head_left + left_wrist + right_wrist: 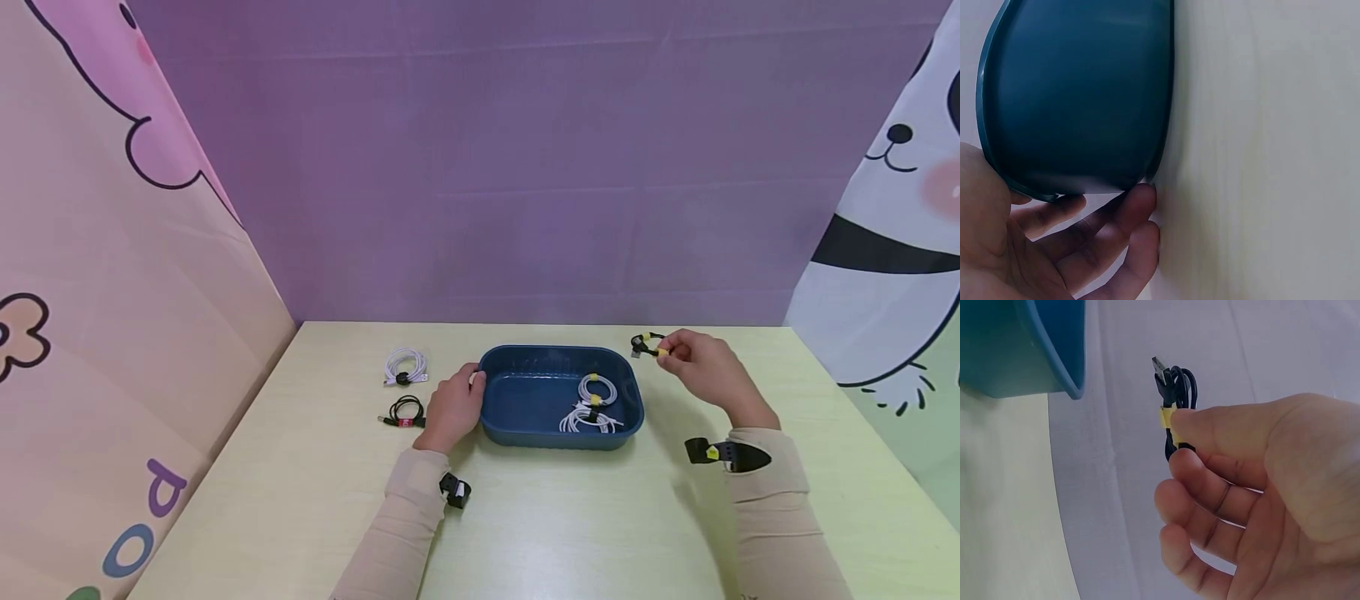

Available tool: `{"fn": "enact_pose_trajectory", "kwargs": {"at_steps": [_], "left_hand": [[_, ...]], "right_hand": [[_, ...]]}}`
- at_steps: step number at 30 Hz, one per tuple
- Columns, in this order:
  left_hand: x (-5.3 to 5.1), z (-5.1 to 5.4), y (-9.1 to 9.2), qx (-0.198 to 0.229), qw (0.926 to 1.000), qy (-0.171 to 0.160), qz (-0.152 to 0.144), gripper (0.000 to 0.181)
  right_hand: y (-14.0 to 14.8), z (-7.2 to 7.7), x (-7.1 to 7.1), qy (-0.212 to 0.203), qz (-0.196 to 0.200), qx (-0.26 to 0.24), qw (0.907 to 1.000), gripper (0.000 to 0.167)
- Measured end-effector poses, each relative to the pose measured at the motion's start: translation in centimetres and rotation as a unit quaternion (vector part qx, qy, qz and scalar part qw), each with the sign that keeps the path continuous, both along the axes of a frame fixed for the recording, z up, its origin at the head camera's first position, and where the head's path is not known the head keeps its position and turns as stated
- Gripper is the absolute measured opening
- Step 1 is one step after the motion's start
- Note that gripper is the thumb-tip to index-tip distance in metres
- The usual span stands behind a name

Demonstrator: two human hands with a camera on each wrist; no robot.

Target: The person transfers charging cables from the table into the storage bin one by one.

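Observation:
A blue bin point(558, 437) stands on the table with two coiled white cables point(597, 390) in its right part. My left hand point(453, 408) holds the bin's left end; the left wrist view shows the thumb side at the rim and curled fingers point(1138, 206) against the outer wall. To the right of the bin, my right hand point(705, 371) pinches a coiled black cable point(1175, 394) with a yellow tie, raised off the table, between thumb and fingers. Its metal plug points away from the hand.
Left of the bin lie a coiled white cable point(406, 367) with a black tie and, nearer, a coiled black cable point(406, 410) with a red tie. A purple cloth point(480, 167) hangs behind the table, with printed cloths at both sides.

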State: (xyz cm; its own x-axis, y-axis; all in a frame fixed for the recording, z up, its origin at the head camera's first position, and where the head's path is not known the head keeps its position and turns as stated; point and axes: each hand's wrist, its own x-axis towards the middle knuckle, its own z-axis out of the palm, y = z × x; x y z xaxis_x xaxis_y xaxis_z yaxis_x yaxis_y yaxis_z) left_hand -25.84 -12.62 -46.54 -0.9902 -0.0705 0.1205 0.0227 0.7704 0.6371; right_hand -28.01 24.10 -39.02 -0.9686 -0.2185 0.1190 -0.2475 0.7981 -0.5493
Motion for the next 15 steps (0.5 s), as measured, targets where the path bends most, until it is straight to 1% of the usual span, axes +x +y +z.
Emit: {"fn": "enact_pose_trajectory", "kwargs": {"at_steps": [6, 15], "left_hand": [[0.07, 0.18, 0.04, 0.004, 1.0000, -0.001, 0.000, 0.040], [-0.08, -0.05, 0.04, 0.004, 1.0000, -0.001, 0.000, 0.040]], "right_hand": [[-0.27, 0.00, -0.03, 0.007, 0.005, 0.002, 1.0000, 0.014], [-0.87, -0.17, 0.03, 0.010, 0.004, 0.001, 0.9999, 0.013]]}}
